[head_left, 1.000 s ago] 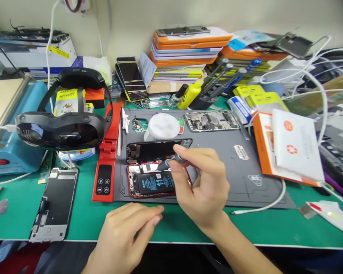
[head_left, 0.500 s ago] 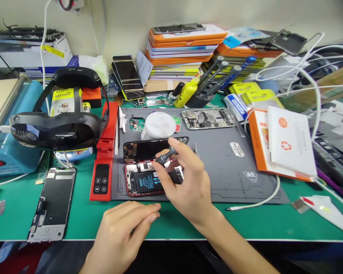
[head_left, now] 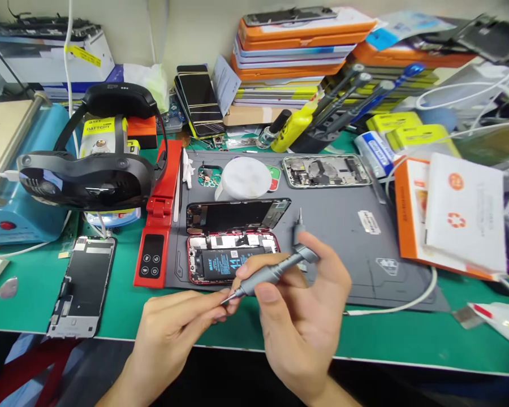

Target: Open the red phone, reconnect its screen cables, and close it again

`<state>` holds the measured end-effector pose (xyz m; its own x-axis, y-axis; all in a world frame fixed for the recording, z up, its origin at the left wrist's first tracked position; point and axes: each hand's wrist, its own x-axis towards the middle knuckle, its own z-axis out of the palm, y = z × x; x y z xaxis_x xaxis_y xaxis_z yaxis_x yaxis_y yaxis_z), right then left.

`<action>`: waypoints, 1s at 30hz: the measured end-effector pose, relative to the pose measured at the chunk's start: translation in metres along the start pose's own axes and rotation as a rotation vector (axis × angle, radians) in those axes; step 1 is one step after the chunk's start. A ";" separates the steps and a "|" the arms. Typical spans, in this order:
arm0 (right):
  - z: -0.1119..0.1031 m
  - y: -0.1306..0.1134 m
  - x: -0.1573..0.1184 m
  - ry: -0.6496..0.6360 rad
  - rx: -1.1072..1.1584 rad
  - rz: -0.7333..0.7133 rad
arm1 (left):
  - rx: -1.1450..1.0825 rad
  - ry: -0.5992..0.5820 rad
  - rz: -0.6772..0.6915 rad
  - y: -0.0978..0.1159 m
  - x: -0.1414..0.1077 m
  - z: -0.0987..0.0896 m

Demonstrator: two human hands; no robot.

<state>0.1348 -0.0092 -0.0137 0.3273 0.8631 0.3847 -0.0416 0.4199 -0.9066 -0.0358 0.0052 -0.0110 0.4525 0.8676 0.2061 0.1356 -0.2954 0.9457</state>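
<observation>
In my right hand (head_left: 301,322) lies a grey precision screwdriver (head_left: 263,278), its thin tip pointing left and down. The closed fingertips of my left hand (head_left: 169,325) meet at that tip; whatever they pinch is too small to make out. Just beyond my hands an opened red-framed phone (head_left: 233,257) lies on a dark repair mat (head_left: 335,226), its black battery and inner parts exposed. Its screen (head_left: 237,216) leans up behind it, with the inner side facing me. A second screwdriver (head_left: 299,223) is on the mat, partly hidden behind my right hand.
A red hinged device (head_left: 150,249) borders the mat on the left, beside a headset (head_left: 89,175). Behind the phone are a round white object (head_left: 246,178) and another open phone frame (head_left: 326,171). Orange-and-white boxes (head_left: 462,215) and a white cable (head_left: 411,302) lie to the right.
My right hand has lowered from above the phone toward me, and the screwdriver now lies across it. Its tip has come to my left fingertips. The view has shifted slightly.
</observation>
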 end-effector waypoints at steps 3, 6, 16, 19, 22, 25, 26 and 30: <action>-0.002 -0.001 0.001 -0.015 0.018 0.011 | -0.005 0.003 -0.019 0.001 0.000 0.000; -0.002 -0.002 0.001 -0.006 0.058 0.041 | -0.018 0.000 -0.026 0.001 0.001 0.000; -0.004 -0.004 0.002 -0.024 0.043 0.049 | -0.080 -0.020 -0.021 0.002 0.001 -0.001; -0.006 -0.004 0.002 -0.047 0.031 0.059 | -0.075 -0.029 -0.025 0.002 0.001 -0.001; -0.006 -0.004 0.002 -0.061 0.003 0.077 | -0.070 -0.032 -0.034 0.001 0.000 -0.002; -0.006 -0.003 0.001 -0.085 0.005 0.093 | -0.083 -0.044 -0.031 0.001 -0.001 -0.002; -0.006 -0.002 0.001 -0.092 0.014 0.107 | -0.093 -0.047 -0.028 0.001 -0.001 -0.002; -0.007 -0.002 0.001 -0.099 0.046 0.148 | -0.113 -0.039 0.002 0.002 0.000 -0.001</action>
<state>0.1422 -0.0108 -0.0128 0.2204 0.9387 0.2652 -0.1266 0.2971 -0.9464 -0.0361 0.0054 -0.0091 0.4871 0.8501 0.2001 0.0356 -0.2482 0.9681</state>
